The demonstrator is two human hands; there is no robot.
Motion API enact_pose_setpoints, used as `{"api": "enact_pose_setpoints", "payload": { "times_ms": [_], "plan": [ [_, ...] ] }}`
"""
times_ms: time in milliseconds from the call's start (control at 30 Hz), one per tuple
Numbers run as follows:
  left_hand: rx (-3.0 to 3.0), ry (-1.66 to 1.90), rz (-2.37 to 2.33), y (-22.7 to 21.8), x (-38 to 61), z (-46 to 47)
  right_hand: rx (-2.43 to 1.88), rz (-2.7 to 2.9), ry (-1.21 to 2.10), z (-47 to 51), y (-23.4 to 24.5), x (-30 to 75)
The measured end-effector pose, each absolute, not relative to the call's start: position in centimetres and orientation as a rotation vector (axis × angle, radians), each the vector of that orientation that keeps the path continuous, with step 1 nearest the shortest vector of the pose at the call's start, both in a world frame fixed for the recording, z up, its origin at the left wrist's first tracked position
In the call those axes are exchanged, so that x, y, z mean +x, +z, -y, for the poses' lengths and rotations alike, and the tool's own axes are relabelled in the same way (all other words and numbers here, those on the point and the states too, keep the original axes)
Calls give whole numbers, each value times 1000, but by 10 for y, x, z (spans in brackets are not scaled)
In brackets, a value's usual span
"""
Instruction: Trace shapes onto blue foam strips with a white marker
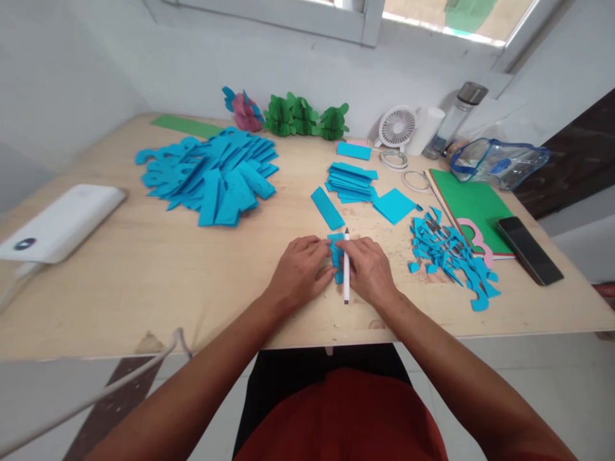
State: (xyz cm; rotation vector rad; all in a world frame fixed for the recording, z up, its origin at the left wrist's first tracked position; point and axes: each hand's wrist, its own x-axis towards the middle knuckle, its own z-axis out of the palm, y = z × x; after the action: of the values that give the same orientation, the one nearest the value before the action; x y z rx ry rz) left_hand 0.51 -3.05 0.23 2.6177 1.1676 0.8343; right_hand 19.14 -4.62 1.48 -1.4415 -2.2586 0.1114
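A small blue paper piece lies on the wooden table close to its front edge, between my two hands. My left hand is closed at the paper's left side, fingertips and thumb pressed to it. My right hand has curled fingers at the right side of the same piece. A white pen with dark ends is held at these fingers, its tip pointing away from me. Just beyond, a blue paper strip lies slanted. Part of the paper is hidden by my fingers and the pen.
A big heap of blue cutouts covers the back left. Stacked blue strips and a folded square lie ahead; paper scraps, a green notebook and a phone are right. A white power bank sits left.
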Motion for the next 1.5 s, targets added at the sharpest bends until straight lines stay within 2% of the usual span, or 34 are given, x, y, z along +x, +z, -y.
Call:
{"api": "enact_pose_setpoints", "payload": {
  "times_ms": [467, 767, 1033, 1500],
  "plan": [
    [2645, 793, -1165, 2, 5, 30, -1438, 2215, 144, 46, 16, 192],
    [2709, 839, -1185, 4, 6, 32, -1314, 1554, 631, 41, 15, 195],
    [2723, 850, -1178, 4, 6, 31, -1301, 1411, 905, 30, 16, 195],
    [2742, 898, -1180, 3, 6, 32, -1404, 1469, 886, 12, 11, 180]
  ]
}}
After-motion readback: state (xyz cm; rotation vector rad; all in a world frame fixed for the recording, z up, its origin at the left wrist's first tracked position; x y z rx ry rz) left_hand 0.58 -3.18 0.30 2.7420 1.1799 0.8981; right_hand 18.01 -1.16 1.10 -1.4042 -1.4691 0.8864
